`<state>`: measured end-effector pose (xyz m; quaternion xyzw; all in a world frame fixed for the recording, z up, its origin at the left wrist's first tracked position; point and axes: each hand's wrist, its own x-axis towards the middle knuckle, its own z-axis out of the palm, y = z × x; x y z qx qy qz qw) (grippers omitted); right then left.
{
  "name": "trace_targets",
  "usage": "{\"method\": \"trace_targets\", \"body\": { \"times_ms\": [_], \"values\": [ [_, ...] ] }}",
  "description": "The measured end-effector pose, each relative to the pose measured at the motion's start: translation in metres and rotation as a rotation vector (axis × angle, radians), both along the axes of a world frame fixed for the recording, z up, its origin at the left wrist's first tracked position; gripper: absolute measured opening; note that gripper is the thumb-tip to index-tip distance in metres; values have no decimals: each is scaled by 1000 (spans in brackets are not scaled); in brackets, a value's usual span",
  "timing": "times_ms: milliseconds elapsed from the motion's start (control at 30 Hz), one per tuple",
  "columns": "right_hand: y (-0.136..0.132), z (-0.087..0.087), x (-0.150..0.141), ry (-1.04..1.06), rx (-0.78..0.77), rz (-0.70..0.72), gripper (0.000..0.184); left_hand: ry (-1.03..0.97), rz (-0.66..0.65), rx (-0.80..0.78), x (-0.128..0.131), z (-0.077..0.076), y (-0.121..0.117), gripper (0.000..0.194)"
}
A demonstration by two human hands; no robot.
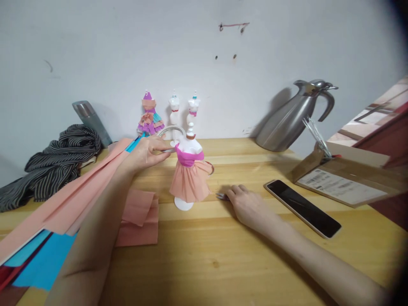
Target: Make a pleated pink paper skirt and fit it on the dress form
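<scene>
Near the middle of the table stands a small white dress-form mannequin [191, 146] with a magenta top and a peach pleated skirt [190, 182], upright on a round white base [184, 204]. My left hand [148, 152], at the mannequin's left, is closed with thumb and fingers on a roll of tape [183, 128] held up beside its shoulder. To the right of the skirt, my right hand [245, 202] rests low on the table, fingers curled over a small metal-tipped tool [221, 196]; its kind is hidden. Behind the skirt, part of another ring [211, 169] shows.
Peach and blue crepe paper sheets [92, 178] and folded peach pieces [140, 229] lie left. Further back are dressed mannequins [149, 114], a striped cloth [63, 148] and a grey bottle [92, 121]. Right are a phone [302, 208], cardboard box [350, 182] and steel jug [283, 119].
</scene>
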<state>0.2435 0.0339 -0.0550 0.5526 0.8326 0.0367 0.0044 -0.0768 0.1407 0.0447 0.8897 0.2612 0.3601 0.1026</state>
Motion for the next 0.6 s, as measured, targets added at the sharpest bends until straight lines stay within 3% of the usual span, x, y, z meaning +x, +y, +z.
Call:
{"method": "trace_targets", "body": {
  "times_ms": [133, 300, 400, 500, 600],
  "values": [
    [-1, -8, -2, 9, 31, -12, 30, -20, 12, -15, -2, -1, 0, 17],
    [2, -3, 6, 70, 51, -15, 24, 22, 31, -16, -5, 0, 0, 17],
    [5, 11, 12, 202, 31, -58, 21, 30, 46, -7, -7, 1, -1, 18],
    [9, 35, 12, 569, -8, -101, 19, 34, 67, 26, -6, 3, -2, 19],
    [17, 61, 5, 857, -85, -25, 16, 51, 86, 81, -3, 5, -4, 20]
  ]
}}
